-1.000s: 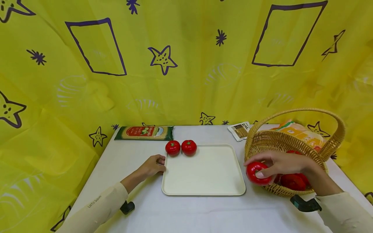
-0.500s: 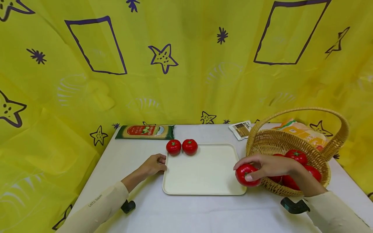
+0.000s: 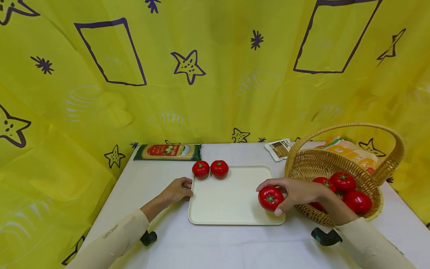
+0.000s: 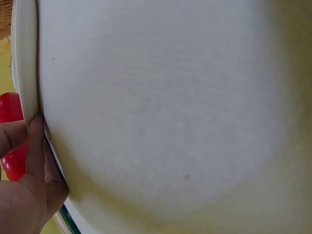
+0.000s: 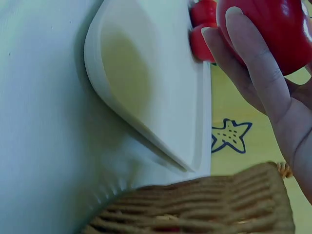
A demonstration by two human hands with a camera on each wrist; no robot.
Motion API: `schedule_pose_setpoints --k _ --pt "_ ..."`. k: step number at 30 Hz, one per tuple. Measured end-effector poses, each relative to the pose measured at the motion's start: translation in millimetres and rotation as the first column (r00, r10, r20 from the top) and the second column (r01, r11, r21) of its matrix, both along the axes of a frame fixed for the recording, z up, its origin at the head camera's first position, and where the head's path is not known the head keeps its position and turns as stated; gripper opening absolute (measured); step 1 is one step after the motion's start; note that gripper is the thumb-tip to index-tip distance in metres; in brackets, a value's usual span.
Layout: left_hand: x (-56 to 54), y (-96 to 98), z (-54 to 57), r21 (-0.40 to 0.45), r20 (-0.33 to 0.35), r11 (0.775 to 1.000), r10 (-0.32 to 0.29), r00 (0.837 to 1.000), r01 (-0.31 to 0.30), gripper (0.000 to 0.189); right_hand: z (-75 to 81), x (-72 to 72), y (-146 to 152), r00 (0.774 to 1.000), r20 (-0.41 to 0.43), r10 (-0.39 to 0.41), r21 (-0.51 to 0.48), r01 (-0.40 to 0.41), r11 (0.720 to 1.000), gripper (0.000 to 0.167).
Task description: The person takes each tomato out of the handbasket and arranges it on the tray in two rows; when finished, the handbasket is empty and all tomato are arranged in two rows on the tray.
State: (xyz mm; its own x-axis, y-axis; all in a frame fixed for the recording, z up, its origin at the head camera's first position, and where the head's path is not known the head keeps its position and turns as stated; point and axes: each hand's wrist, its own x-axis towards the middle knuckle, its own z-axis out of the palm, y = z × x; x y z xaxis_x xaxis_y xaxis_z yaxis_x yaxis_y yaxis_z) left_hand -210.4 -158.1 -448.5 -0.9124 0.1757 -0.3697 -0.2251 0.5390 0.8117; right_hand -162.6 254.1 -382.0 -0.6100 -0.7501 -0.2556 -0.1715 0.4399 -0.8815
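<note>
In the head view my right hand (image 3: 297, 192) grips a red tomato (image 3: 270, 198) above the right part of a cream tray (image 3: 231, 201). Its fingers curl round the tomato (image 5: 273, 29) in the right wrist view, with the tray below. My left hand (image 3: 176, 190) pinches the tray's left rim (image 4: 28, 63) between thumb and fingers. Two more tomatoes, one at the tray's far left corner (image 3: 201, 170) and one beside it (image 3: 219, 169), sit side by side. A wicker basket (image 3: 312, 160) with several tomatoes (image 3: 358, 201) stands right of the tray, partly behind my right forearm.
A green and gold pack (image 3: 168, 152) lies behind the tray at the left. A small white packet (image 3: 279, 149) and an orange bag (image 3: 349, 151) lie at the back right. The basket's tall handle (image 3: 356, 125) arches above it. A yellow curtain (image 3: 215, 104) hangs behind the table.
My right hand has carried the tomato left, from the basket's near left rim to over the tray. The left hand keeps its hold on the tray rim.
</note>
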Motion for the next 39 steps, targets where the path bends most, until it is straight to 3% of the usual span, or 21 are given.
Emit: schedule_pose_setpoints --k 11,20,29,39 --pt "-3.2 -1.1 -2.8 0.007 -0.004 1.0 0.004 1.0 -0.004 0.049 -7.7 -2.2 -13 1.0 0.029 0.0 -0.077 0.002 0.997 0.068" --pt "-2.8 -1.6 -2.6 0.002 0.002 1.0 0.0 1.0 0.0 0.05 -13.7 -4.6 -22 0.998 0.043 -0.041 -0.061 0.043 0.997 0.071" --pt "-3.6 -0.8 -2.5 -0.007 0.009 1.0 0.002 1.0 -0.002 0.05 -19.9 -16.8 -31 0.988 -0.137 -0.069 -0.076 0.059 0.995 0.07" --pt "-2.9 -0.4 -2.6 -0.008 0.021 1.0 0.014 1.0 -0.014 0.049 -22.3 -27.1 -38 0.968 -0.193 -0.164 -0.073 0.152 0.986 0.069"
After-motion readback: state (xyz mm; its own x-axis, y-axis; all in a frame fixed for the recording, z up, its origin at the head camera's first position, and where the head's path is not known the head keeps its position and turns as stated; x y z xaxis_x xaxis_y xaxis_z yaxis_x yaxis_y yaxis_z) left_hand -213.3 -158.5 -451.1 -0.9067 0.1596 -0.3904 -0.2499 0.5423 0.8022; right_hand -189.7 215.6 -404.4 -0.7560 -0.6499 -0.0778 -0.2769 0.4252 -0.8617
